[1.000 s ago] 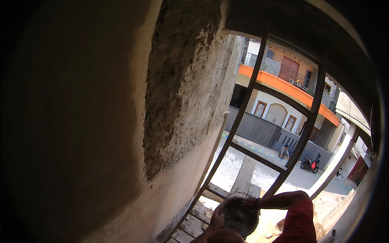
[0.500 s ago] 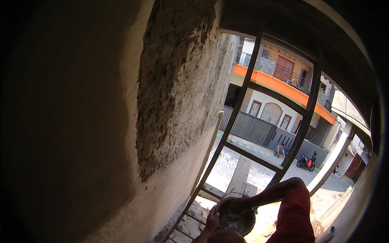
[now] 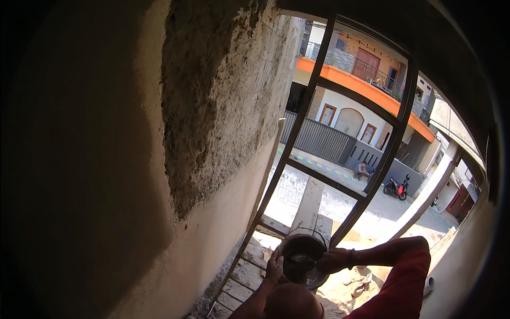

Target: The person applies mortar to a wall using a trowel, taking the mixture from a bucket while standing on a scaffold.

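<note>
A dark round bucket (image 3: 297, 245) with a thin wire handle is low in the middle of the view, partly filled with something wet and greyish. My left hand (image 3: 274, 268) grips its left rim, thumb toward the inside. My right hand (image 3: 332, 261) reaches over the right rim, closed, with a dark band at the wrist; its fingertips are in shadow, and what they hold is hidden. My right arm has a red sleeve (image 3: 399, 290). Between the arms is a rounded bare shape (image 3: 294, 302) that I cannot make out.
A plaster wall (image 3: 223, 212) with a rough dark patch (image 3: 196, 122) rises at left. A dark metal frame (image 3: 305, 111) with crossbars stands beyond the bucket, near a plank (image 3: 309, 204). Outside, a person (image 3: 362, 170) crouches near a parked motorbike (image 3: 396, 187). A pipe end (image 3: 429, 286) is at right.
The view has shifted, so the wall and street sit higher and further left. My right hand has drawn back from inside the bucket to its right rim. My left hand stays on the bucket.
</note>
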Motion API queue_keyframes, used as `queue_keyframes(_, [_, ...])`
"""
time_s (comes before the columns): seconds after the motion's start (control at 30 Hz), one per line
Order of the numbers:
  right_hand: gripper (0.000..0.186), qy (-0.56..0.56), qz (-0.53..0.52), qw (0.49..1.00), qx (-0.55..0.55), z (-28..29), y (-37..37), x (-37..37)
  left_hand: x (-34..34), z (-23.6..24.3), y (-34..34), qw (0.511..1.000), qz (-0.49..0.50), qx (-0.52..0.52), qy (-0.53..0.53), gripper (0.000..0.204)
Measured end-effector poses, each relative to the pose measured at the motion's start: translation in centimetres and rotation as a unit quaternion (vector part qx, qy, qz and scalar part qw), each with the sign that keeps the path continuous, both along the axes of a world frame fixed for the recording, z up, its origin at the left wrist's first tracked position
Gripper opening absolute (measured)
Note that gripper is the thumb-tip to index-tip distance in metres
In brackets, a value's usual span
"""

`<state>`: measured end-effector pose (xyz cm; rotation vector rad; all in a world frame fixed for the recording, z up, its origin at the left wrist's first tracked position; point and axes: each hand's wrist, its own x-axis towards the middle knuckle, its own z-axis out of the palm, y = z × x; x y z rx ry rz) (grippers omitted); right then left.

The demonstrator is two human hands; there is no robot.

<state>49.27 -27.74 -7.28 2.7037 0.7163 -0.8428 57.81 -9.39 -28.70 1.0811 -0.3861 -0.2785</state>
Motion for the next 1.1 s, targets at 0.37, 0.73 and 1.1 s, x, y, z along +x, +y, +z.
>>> queue_keyframes(0.37, [0.017, -0.115, -0.131, 0.985, 0.005, -7.4, -3.2, 0.2, 0.4, 0.3, -0.7, 1.0, -0.003, 0.019, 0.023, 0.048])
queue_keyframes(0.73, [0.013, -0.131, -0.151, 0.979, -0.03, -4.2, -3.7, 3.3, 0.0, 2.7, 0.5, 0.999, -0.026, -0.016, 0.023, 0.048])
queue_keyframes(1.1, [0.015, -0.004, -0.176, 0.984, 0.019, 0.9, 1.2, 1.8, 0.5, 1.9, 0.9, 0.999, -0.014, -0.024, 0.043, 0.047])
